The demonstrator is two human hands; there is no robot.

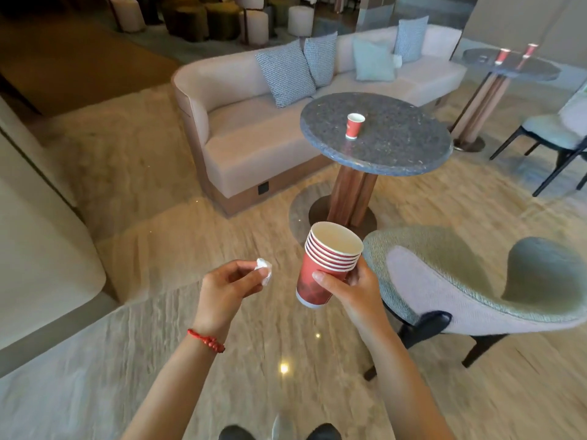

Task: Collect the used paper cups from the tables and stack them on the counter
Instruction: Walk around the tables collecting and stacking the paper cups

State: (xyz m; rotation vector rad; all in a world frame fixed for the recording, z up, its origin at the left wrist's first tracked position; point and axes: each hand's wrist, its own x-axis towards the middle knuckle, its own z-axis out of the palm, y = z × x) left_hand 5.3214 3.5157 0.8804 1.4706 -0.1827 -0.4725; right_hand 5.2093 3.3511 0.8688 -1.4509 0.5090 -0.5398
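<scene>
My right hand [349,285] grips a nested stack of several red paper cups [327,263], tilted, over the floor in front of me. My left hand [228,284] pinches a small crumpled white tissue [264,270] at its fingertips. A single red paper cup [354,125] stands upright on the round dark stone table [397,154] ahead. Farther back on the right, two more red cups [502,56] [531,49] stand on a second round table [476,58], with reflections beside them.
A beige sofa [254,138] with checked cushions curves behind the near table. A padded armchair [476,281] stands at my right, close to the cup stack. Another chair [552,134] is at the far right. A pale rounded seat [38,242] borders the left. Stools fill the background.
</scene>
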